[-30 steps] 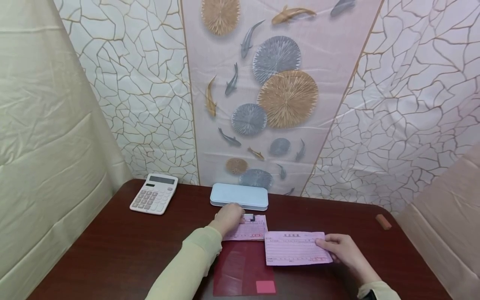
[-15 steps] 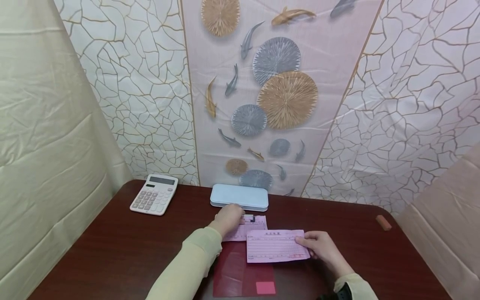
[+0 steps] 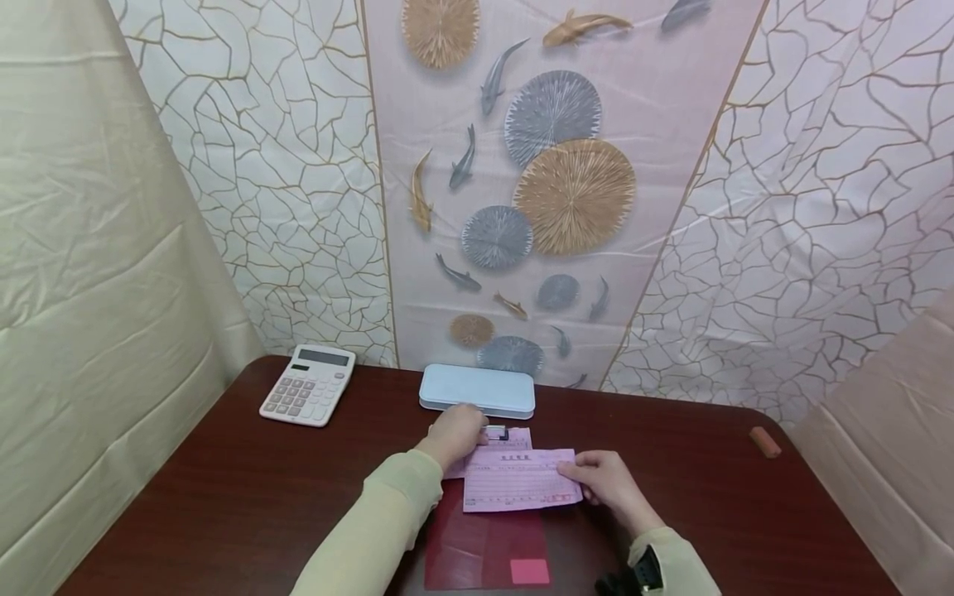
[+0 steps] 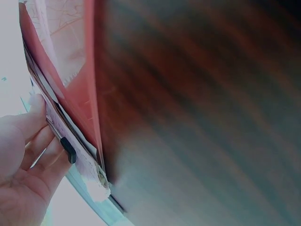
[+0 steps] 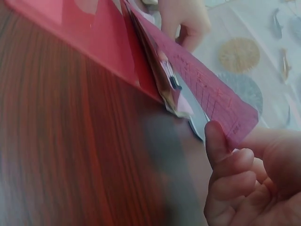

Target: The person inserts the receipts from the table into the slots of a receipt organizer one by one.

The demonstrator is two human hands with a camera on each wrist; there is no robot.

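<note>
My left hand [image 3: 465, 430] holds the near end of a clipped stack of pink slips [image 3: 514, 436] on the dark table [image 3: 224, 497]; its fingers [image 4: 44, 146] lie by the black binder clip [image 4: 68, 149]. My right hand [image 3: 580, 474] pinches the right edge of a loose pink slip [image 3: 514, 482], with the thumb [image 5: 216, 141] on top. That slip [image 5: 211, 96] lies partly over the stack and over a red sheet [image 3: 484, 542]. The clip [image 5: 175, 84] and the left hand [image 5: 186, 19] also show in the right wrist view.
A white calculator [image 3: 307, 385] sits at the back left. A pale blue flat case [image 3: 477, 391] lies just beyond the stack. A small brown block [image 3: 765, 441] is at the far right. Patterned cloth hangs behind and beside the table.
My right hand has slid the loose pink slip to the left, from beside the stack to partly over it. The left hand has stayed on the stack.
</note>
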